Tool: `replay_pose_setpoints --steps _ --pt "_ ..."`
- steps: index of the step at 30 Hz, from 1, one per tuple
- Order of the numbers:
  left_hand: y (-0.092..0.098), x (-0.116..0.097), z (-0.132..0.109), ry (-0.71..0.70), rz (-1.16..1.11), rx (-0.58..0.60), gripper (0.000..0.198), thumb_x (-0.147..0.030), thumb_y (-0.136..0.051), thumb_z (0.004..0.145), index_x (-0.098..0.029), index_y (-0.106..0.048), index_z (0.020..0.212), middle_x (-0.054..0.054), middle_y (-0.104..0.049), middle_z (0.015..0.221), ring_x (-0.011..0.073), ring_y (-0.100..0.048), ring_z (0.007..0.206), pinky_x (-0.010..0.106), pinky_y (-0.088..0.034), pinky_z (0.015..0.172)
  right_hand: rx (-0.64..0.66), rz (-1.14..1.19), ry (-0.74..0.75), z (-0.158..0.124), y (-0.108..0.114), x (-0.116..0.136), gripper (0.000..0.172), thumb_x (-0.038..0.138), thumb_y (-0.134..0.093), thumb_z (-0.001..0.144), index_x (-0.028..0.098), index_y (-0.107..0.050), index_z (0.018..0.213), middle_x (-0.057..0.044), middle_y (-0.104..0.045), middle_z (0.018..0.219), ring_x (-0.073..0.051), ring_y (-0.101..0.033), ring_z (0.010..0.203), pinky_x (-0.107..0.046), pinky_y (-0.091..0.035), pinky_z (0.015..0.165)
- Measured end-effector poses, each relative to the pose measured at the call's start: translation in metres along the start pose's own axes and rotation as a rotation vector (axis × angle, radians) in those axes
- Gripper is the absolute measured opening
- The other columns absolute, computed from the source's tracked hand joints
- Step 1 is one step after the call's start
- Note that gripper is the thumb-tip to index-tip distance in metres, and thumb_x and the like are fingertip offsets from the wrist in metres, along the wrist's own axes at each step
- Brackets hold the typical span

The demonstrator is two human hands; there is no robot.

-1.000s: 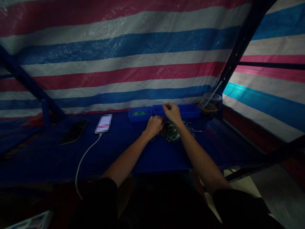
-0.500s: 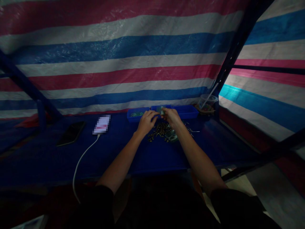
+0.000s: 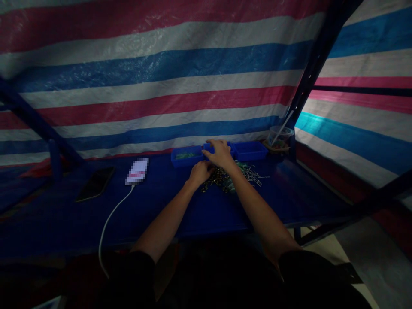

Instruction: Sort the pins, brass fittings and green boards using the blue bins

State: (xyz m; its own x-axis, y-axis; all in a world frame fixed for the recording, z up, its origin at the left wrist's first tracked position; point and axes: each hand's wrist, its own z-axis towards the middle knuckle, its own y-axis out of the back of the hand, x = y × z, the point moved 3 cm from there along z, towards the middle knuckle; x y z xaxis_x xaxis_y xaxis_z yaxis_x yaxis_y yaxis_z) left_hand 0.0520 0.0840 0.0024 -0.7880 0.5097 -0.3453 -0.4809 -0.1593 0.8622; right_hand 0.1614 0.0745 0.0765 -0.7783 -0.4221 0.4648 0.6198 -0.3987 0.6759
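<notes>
My left hand [image 3: 200, 172] is at the left edge of a pile of small brass-coloured metal pieces [image 3: 219, 177]. Its fingers are curled together at the pile, and whatever lies between them is too small to make out. Just above and to the right, my right hand [image 3: 221, 154] hovers over the middle blue tray [image 3: 208, 147], thumb and fingers apart, with nothing visible in it. Thin silvery pins [image 3: 254, 175] lie fanned out to the right of the pile, partly behind my right forearm. Small clear-green packets or pieces [image 3: 186, 155] lie in the left blue tray [image 3: 180, 163].
A third blue tray [image 3: 250, 157] stands at the right of the row, near a clear plastic cup [image 3: 279, 136] with a straw. On the left lie a dark phone [image 3: 96, 183] and a lit phone [image 3: 137, 170] with a white cable [image 3: 111, 212]. Blue frame posts [image 3: 313, 64] and striped sheeting enclose the table.
My hands were together holding a small greenish item above the trays. Now they are apart: the left has come down to the pile, the right has let go and moved slightly left.
</notes>
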Motion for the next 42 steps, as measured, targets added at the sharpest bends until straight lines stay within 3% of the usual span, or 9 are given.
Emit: replay_pose_setpoints --steps 4,9,16,23,27,30,32,37,42 --pt "-0.003 0.002 0.004 0.018 -0.071 -0.032 0.012 -0.016 -0.059 0.077 -0.018 -0.066 0.086 0.009 -0.069 0.086 0.0253 -0.064 0.087 0.032 -0.047 0.078 0.057 0.119 -0.178 -0.014 -0.014 -0.029 0.029 0.038 -0.059 0.081 0.02 -0.065 0.104 -0.007 -0.069 0.095 -0.026 -0.056 0.102 -0.041 -0.041 0.09" --pt "0.011 0.002 0.007 0.039 -0.212 -0.135 0.015 -0.015 -0.048 0.083 -0.015 -0.062 0.088 0.006 -0.068 0.084 0.0181 -0.063 0.079 0.027 -0.047 0.075 0.09 0.3 -0.303 -0.014 -0.021 -0.045 0.02 0.031 -0.056 0.083 0.017 -0.068 0.091 -0.008 -0.07 0.09 -0.02 -0.063 0.087 -0.032 -0.045 0.08" --pt "0.032 0.012 0.007 0.066 -0.788 -0.353 0.013 -0.027 -0.056 0.08 -0.015 -0.061 0.082 0.003 -0.064 0.08 0.0158 -0.059 0.079 0.026 -0.046 0.074 0.187 0.503 -0.217 -0.01 -0.017 -0.031 0.019 0.032 -0.056 0.081 0.016 -0.066 0.079 -0.003 -0.068 0.073 -0.013 -0.06 0.066 -0.025 -0.047 0.064" --pt "0.03 0.01 0.006 0.125 -1.038 -0.365 0.015 -0.027 -0.061 0.078 -0.015 -0.061 0.087 0.002 -0.064 0.079 0.0123 -0.057 0.07 0.021 -0.043 0.061 0.029 0.605 -0.065 -0.013 -0.009 -0.014 0.014 0.025 -0.06 0.076 0.015 -0.064 0.085 -0.003 -0.067 0.078 -0.013 -0.061 0.071 -0.026 -0.048 0.068" --pt "0.035 0.011 0.006 0.173 -0.954 -0.385 0.018 -0.026 -0.058 0.081 -0.015 -0.059 0.096 0.004 -0.066 0.085 0.014 -0.061 0.077 0.022 -0.046 0.066 -0.253 0.366 0.082 -0.02 0.017 0.005 0.017 0.028 -0.051 0.084 0.018 -0.064 0.089 -0.005 -0.067 0.088 -0.016 -0.061 0.082 -0.031 -0.048 0.079" --pt "0.036 0.012 0.005 0.149 -0.735 -0.359 0.014 -0.022 -0.055 0.081 -0.015 -0.059 0.093 0.004 -0.067 0.087 0.0155 -0.062 0.082 0.025 -0.047 0.073 -0.526 0.165 0.159 -0.02 0.045 0.017 0.022 0.028 -0.042 0.091 0.021 -0.062 0.097 -0.007 -0.063 0.099 -0.018 -0.057 0.097 -0.036 -0.044 0.089" --pt "0.035 0.014 0.004 0.095 -0.541 -0.304 0.012 -0.019 -0.053 0.081 -0.015 -0.061 0.089 0.004 -0.067 0.086 0.016 -0.061 0.081 0.026 -0.047 0.075 -0.62 0.075 0.169 -0.013 0.054 0.017 0.024 0.026 -0.039 0.092 0.022 -0.06 0.102 -0.007 -0.061 0.102 -0.02 -0.055 0.102 -0.039 -0.042 0.092" --pt "0.035 0.024 0.0 0.072 -0.182 -0.179 0.019 -0.011 -0.049 0.076 -0.016 -0.065 0.086 0.004 -0.068 0.086 0.0176 -0.062 0.082 0.028 -0.047 0.08 -0.464 -0.053 0.037 0.006 0.034 -0.024 0.025 0.018 -0.046 0.083 0.018 -0.061 0.103 -0.011 -0.058 0.106 -0.024 -0.05 0.104 -0.041 -0.04 0.09" --pt "0.037 0.035 -0.001 0.159 -0.11 -0.064 0.024 -0.008 -0.049 0.073 -0.019 -0.068 0.084 0.005 -0.069 0.088 0.0194 -0.063 0.085 0.029 -0.047 0.08 -0.408 -0.047 -0.168 -0.011 0.015 -0.058 0.029 0.009 -0.041 0.074 0.016 -0.06 0.095 -0.008 -0.06 0.091 -0.023 -0.049 0.092 -0.038 -0.038 0.086"
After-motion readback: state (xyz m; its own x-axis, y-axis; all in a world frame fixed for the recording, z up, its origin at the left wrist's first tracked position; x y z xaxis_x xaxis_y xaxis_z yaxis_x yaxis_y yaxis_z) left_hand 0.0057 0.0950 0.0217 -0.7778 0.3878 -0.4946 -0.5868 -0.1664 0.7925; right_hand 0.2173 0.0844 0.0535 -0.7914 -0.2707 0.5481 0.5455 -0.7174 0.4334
